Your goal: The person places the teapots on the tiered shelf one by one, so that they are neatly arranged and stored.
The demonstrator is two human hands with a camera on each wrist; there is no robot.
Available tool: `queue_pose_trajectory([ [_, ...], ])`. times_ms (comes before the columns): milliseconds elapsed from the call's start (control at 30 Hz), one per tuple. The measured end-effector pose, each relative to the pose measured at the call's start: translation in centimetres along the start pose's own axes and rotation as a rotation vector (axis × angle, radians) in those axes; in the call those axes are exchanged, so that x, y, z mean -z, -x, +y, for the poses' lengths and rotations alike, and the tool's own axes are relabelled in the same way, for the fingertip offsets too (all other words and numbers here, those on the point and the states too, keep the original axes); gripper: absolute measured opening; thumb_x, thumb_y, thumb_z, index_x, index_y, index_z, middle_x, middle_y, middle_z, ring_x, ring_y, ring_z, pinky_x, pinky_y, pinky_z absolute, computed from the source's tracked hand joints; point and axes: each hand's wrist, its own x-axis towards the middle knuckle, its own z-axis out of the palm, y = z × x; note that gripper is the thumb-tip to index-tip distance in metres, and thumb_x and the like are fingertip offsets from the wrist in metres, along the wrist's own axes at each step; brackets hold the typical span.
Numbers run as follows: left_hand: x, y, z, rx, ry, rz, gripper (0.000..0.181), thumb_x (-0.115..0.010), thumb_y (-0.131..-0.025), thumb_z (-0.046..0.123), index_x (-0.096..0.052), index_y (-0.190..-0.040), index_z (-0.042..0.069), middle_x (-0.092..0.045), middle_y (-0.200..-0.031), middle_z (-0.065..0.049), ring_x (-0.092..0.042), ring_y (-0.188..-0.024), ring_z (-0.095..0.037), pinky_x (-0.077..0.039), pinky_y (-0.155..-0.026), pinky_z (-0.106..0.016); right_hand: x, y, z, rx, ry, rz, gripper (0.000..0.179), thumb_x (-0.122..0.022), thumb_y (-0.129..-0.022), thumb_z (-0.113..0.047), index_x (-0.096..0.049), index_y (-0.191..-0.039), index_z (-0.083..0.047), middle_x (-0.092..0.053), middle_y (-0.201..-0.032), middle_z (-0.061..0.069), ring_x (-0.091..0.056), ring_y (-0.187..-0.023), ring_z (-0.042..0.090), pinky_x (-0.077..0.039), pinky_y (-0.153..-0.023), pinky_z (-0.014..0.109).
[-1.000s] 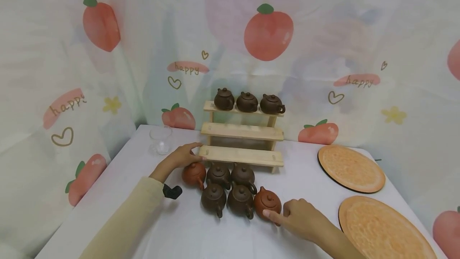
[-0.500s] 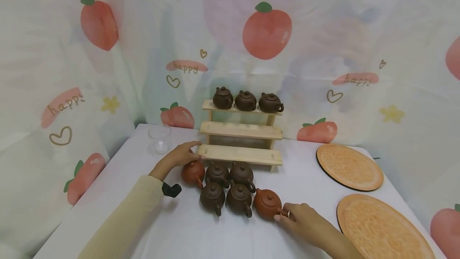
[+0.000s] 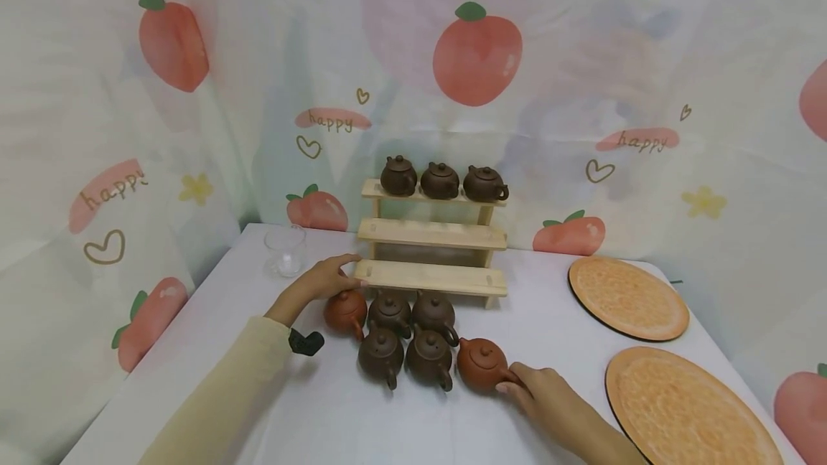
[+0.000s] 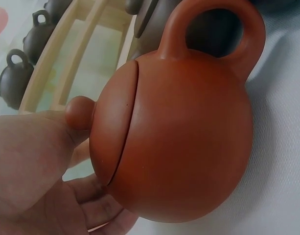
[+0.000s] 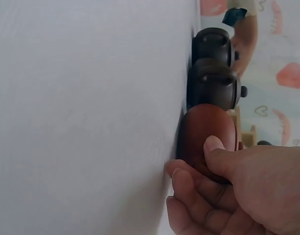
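Note:
At the left end of a three-step wooden stand (image 3: 426,276), my left hand (image 3: 319,282) grips the lowest step, thumb in front and a finger behind. A reddish-brown clay teapot (image 4: 184,142) stands right by that hand, its knob overlapping the thumb in the left wrist view. My right hand (image 3: 545,397) pinches the handle of a second reddish-brown teapot (image 3: 482,364) between thumb and fingers; in the right wrist view the thumb (image 5: 216,147) covers the handle. Several dark brown teapots (image 3: 431,356) stand in two rows between the hands, before the stand.
On the stand's top step sit three dark brown teapots (image 3: 440,181). A clear glass vessel (image 3: 285,250) stands at the back left. Two round orange-patterned mats (image 3: 629,298) lie along the right side of the white-covered table (image 3: 362,429).
The right hand has shifted right, from thumb over the reddish-brown teapot's body to a pinch on its handle. That teapot has turned so its handle points further right. The left hand stays put.

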Motion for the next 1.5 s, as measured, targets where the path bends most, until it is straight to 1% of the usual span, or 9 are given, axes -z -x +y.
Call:
queue_pose_trajectory([
  [133, 0.0, 0.0, 0.0, 0.001, -0.005, 0.006, 0.068, -0.074, -0.099, 0.037, -0.051, -0.155, 0.007, -0.07, -0.098, -0.013, -0.063, -0.091, -0.025, -0.051, -0.081, -0.04, 0.1, 0.0, 0.6, -0.003, -0.003, 0.021, 0.021, -0.065, -0.106, -0.029, -0.058, -0.09, -0.016, -0.049, -0.065, -0.015, -0.043, -0.059, -0.002, -0.041, -0.06, 0.024],
  [300, 0.0, 0.0, 0.0, 0.005, 0.002, 0.0, 0.07, -0.074, -0.099, 0.038, -0.05, -0.156, 0.007, -0.07, -0.099, -0.013, -0.063, -0.091, -0.025, -0.051, -0.08, -0.04, 0.2, 0.1, 1.2, -0.021, -0.01, 0.026, 0.021, -0.062, -0.107, -0.028, -0.057, -0.09, -0.016, -0.049, -0.066, -0.014, -0.042, -0.059, -0.001, -0.04, -0.06, 0.024],
  [467, 0.0, 0.0, -0.1, 0.016, 0.006, -0.006, 0.07, -0.074, -0.099, 0.039, -0.049, -0.157, 0.009, -0.069, -0.098, -0.013, -0.063, -0.09, -0.024, -0.05, -0.079, -0.038, 0.3, 0.1, 1.4, 0.009, -0.024, 0.038, 0.021, -0.062, -0.108, -0.027, -0.058, -0.091, -0.016, -0.049, -0.066, -0.014, -0.043, -0.059, -0.002, -0.04, -0.06, 0.024],
  [667, 0.0, -0.1, -0.3, 0.018, 0.002, -0.007, 0.07, -0.074, -0.099, 0.039, -0.05, -0.157, 0.009, -0.07, -0.103, -0.014, -0.063, -0.092, -0.025, -0.051, -0.08, -0.039, 1.0, -0.5, 1.2, 0.07, -0.01, 0.09, 0.019, -0.062, -0.108, -0.022, -0.059, -0.09, -0.015, -0.05, -0.064, -0.015, -0.043, -0.058, -0.003, -0.041, -0.06, 0.023],
  [800, -0.1, -0.2, -0.3, 0.019, 0.0, -0.005, 0.069, -0.074, -0.098, 0.039, -0.05, -0.156, 0.01, -0.07, -0.104, -0.015, -0.063, -0.092, -0.025, -0.051, -0.08, -0.04, 2.3, -1.4, 0.9, 0.114, -0.015, 0.153, 0.019, -0.063, -0.107, -0.017, -0.06, -0.089, -0.012, -0.05, -0.064, -0.015, -0.043, -0.058, -0.003, -0.042, -0.058, 0.023],
  [933, -0.2, -0.3, -0.5, 0.017, -0.002, -0.006, 0.069, -0.075, -0.098, 0.039, -0.051, -0.156, 0.01, -0.07, -0.105, -0.015, -0.064, -0.093, -0.026, -0.052, -0.081, -0.04, 3.7, -2.6, 0.6, 0.132, 0.001, 0.208, 0.019, -0.064, -0.107, -0.015, -0.061, -0.088, -0.012, -0.053, -0.066, -0.013, -0.045, -0.058, -0.002, -0.043, -0.056, 0.023],
  [1133, -0.3, -0.5, -0.7, 0.009, -0.004, -0.006, 0.069, -0.075, -0.098, 0.039, -0.052, -0.155, 0.01, -0.071, -0.102, -0.014, -0.064, -0.092, -0.025, -0.052, -0.08, -0.039, 6.1, -5.0, 0.3, 0.071, 0.01, 0.209, 0.017, -0.064, -0.107, -0.016, -0.062, -0.091, -0.01, -0.059, -0.069, -0.004, -0.049, -0.06, 0.004, -0.044, -0.056, 0.024],
  [1333, -0.2, -0.5, -0.7, 0.017, 0.008, -0.003, 0.068, -0.075, -0.098, 0.038, -0.051, -0.155, 0.01, -0.07, -0.096, -0.011, -0.064, -0.089, -0.023, -0.051, -0.078, -0.037, 8.0, -7.5, 0.5, 0.101, 0.031, 0.255, 0.017, -0.065, -0.106, -0.016, -0.062, -0.092, -0.007, -0.06, -0.068, -0.004, -0.053, -0.062, 0.008, -0.045, -0.056, 0.025],
  [1500, -0.2, -0.3, -0.6, 0.009, 0.015, -0.009, 0.068, -0.075, -0.099, 0.037, -0.051, -0.156, 0.009, -0.069, -0.097, -0.011, -0.064, -0.089, -0.023, -0.051, -0.078, -0.037, 9.1, -9.4, 0.8, 0.113, 0.049, 0.277, 0.02, -0.064, -0.107, -0.017, -0.062, -0.09, -0.006, -0.062, -0.068, -0.001, -0.055, -0.061, 0.01, -0.044, -0.057, 0.027],
])
